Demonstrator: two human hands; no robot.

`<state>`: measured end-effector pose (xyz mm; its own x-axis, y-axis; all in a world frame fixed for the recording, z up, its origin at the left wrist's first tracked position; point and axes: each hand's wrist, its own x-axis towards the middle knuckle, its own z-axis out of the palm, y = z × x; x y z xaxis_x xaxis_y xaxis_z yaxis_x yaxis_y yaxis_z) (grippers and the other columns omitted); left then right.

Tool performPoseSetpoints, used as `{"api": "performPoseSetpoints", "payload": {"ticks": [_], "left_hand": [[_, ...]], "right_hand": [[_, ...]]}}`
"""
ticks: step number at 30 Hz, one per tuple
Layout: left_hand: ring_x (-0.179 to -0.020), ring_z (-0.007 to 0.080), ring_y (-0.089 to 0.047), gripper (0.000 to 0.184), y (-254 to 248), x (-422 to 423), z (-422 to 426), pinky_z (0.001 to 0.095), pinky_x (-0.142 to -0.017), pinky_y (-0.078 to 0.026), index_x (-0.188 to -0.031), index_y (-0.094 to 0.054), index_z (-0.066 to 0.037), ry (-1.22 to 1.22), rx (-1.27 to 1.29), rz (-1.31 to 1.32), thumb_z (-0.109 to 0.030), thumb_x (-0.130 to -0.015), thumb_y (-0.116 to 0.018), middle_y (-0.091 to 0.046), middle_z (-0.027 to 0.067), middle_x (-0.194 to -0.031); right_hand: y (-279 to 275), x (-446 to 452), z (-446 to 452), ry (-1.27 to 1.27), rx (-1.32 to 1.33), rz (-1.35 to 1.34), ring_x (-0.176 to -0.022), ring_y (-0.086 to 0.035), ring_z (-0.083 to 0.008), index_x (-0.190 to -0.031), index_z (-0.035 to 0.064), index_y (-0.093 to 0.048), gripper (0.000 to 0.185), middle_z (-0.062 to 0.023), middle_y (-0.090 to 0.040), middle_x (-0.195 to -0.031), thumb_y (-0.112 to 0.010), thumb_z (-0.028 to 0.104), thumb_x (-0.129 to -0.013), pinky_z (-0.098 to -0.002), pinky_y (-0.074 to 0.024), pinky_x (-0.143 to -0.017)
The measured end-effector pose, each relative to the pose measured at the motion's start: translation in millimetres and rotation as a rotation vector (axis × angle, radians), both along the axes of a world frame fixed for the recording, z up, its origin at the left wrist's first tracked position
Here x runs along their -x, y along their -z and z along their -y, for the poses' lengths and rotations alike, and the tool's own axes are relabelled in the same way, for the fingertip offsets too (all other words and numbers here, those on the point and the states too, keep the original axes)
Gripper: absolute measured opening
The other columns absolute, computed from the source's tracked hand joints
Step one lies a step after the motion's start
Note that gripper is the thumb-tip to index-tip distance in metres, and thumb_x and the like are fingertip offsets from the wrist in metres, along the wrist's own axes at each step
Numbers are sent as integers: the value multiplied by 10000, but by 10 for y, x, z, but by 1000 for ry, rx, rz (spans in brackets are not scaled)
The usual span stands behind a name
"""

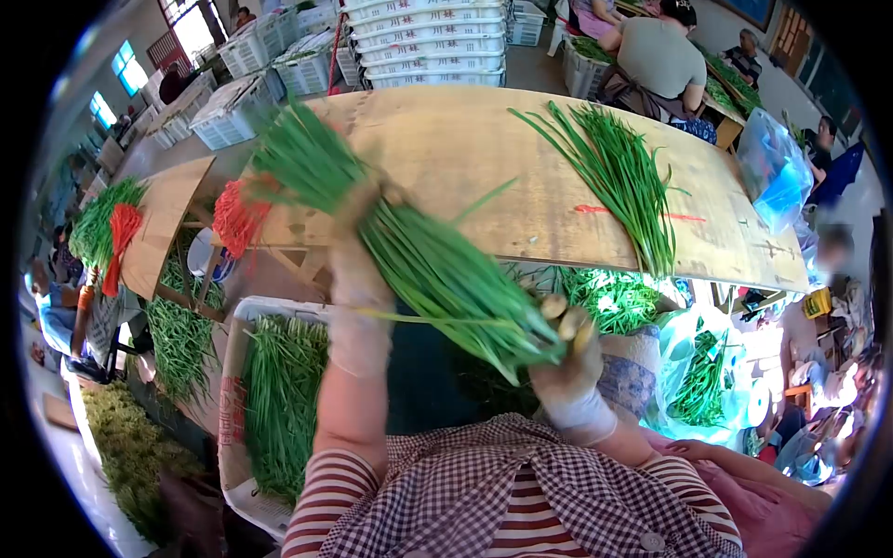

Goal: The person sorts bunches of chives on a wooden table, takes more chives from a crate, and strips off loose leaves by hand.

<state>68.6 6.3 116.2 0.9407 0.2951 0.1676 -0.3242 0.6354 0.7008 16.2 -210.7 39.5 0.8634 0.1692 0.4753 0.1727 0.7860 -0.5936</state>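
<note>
A thick bunch of garlic chives [437, 270] is held up slantwise in front of me, over the near edge of the wooden table. My left hand [363, 200], blurred, is wrapped around its upper middle. At the lower right end, my right hand [572, 349] grips the pale stem ends. Both hands appear gloved, with white cuffs at the wrists. A smaller pile of chives [619, 172] lies on the table [446, 139] to the right, on top of a red tie strip [688, 218]. One loose blade sticks out from the bunch.
A bundle of red ties [240, 214] hangs at the table's left edge. Below left stands a white crate [233, 372] of greens. Under the table's right side is a plastic bag [744, 372] with greens. Stacked white crates [428, 42] stand behind; a person [651, 60] sits beyond.
</note>
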Motion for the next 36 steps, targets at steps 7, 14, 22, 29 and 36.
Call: {"api": "performPoseSetpoints", "payload": {"ticks": [7,14,22,29,36], "left_hand": [[-722,195,-669,350,-1196,-601,-203,287,-624,-560,-1054,-608,47,-246,-462,377,37,-718,-708,-658,111,-857],[-815,164,-645,446,-858,-954,47,285,-729,-551,-1062,-613,-3,-320,-637,409,-43,-673,-829,-677,72,-936],[-882,180,-656,545,-612,-1521,-154,307,-772,-558,-1159,-565,1,10,-613,337,22,-670,-805,-670,101,-1005],[-1060,230,-592,803,-1015,-1138,152,338,-936,-488,-1386,-316,2,149,-241,319,56,-707,-740,-573,170,-1212],[-1266,227,-445,788,-29,-80,-370,365,-1037,-374,-1383,-407,-7,377,-712,102,-201,-714,-778,-503,140,-1339]], "right_hand": [[-374,-402,653,-182,1915,598,-933,-644,-349,-1248,123,-570,547,-185,-655,-1043,-658,436,-808,-434,-517,-815],[-1161,-1454,-272,652,1057,495,-1203,-527,-285,-1378,21,-407,877,-174,-559,-1275,-833,243,-645,-359,-413,-1015],[-1005,-2133,-844,174,1153,444,-1045,-592,-234,-1273,-5,-454,829,-144,-620,-1139,-865,269,-607,-344,-492,-893],[-1197,-1654,-808,101,645,122,-924,-602,-156,-1164,6,-560,463,-53,-630,-1008,-749,120,-757,-317,-505,-833],[-1134,-849,98,-86,799,128,-847,-632,-166,-1085,25,-627,413,-66,-682,-933,-783,168,-730,-315,-509,-773]]}}
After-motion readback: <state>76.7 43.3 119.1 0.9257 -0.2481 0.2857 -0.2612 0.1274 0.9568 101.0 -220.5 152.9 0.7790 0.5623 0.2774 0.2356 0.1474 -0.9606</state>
